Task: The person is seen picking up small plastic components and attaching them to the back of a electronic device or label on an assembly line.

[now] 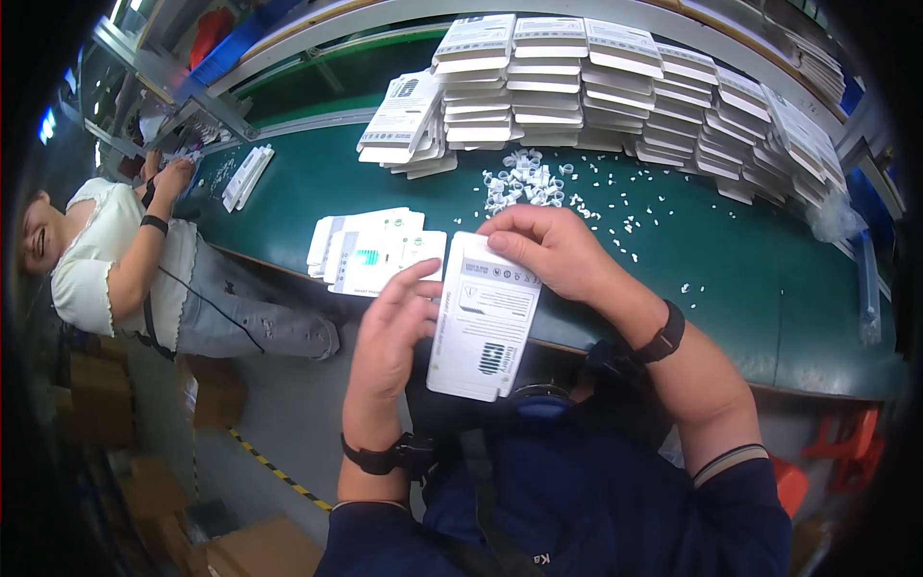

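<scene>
My right hand (553, 250) is closed on the top end of a flat white printed carton (486, 322), with the thumb across its face. The carton tilts in front of my body at the table's near edge. Beside its left edge is my left hand (392, 327), fingers apart and not wrapped round it; whether the fingertips touch the carton I cannot tell. Left of the carton, a loose pile of similar white cartons (361, 252) lies on the green table (740, 317). Beyond my right hand sits a heap of small white ring-shaped plastic parts (524, 181).
Tall stacks of white cartons (548, 91) line the table's back. Tiny white pieces (630, 223) lie scattered at the middle. At left, another person (135, 255) works at the same table near a few white cartons (248, 178). Brown boxes (212, 389) stand on the floor; a red stool (846, 438) is at right.
</scene>
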`<move>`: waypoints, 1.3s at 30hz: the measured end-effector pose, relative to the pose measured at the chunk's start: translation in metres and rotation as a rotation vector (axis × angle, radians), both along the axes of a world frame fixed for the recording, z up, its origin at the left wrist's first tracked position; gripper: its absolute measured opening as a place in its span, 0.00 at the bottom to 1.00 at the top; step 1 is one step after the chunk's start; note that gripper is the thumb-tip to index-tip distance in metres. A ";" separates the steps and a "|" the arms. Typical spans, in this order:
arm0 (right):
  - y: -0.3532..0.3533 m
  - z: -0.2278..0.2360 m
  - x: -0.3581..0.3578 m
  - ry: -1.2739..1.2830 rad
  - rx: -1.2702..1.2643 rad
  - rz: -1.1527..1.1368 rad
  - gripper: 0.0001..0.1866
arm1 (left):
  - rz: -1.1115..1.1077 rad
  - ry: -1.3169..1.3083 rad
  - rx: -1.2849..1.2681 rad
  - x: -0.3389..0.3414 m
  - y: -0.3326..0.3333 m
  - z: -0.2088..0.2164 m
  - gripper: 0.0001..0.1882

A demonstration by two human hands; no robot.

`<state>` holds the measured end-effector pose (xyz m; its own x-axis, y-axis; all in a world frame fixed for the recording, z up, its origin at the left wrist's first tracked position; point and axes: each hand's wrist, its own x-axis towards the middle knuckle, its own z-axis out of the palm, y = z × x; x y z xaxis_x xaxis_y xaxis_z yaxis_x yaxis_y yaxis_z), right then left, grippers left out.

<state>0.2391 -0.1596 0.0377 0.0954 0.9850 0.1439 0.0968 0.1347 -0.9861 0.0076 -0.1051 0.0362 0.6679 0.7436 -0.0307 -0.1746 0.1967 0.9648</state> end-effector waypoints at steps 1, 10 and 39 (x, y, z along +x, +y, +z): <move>-0.001 0.000 -0.002 -0.074 0.019 0.039 0.11 | -0.022 0.026 0.000 0.006 -0.003 -0.003 0.23; 0.001 -0.001 -0.003 0.103 -0.034 0.050 0.11 | 0.160 -0.145 -0.104 0.029 -0.008 -0.018 0.13; -0.016 0.008 -0.023 0.022 -0.095 0.259 0.19 | 0.098 0.080 0.204 0.006 -0.018 -0.013 0.18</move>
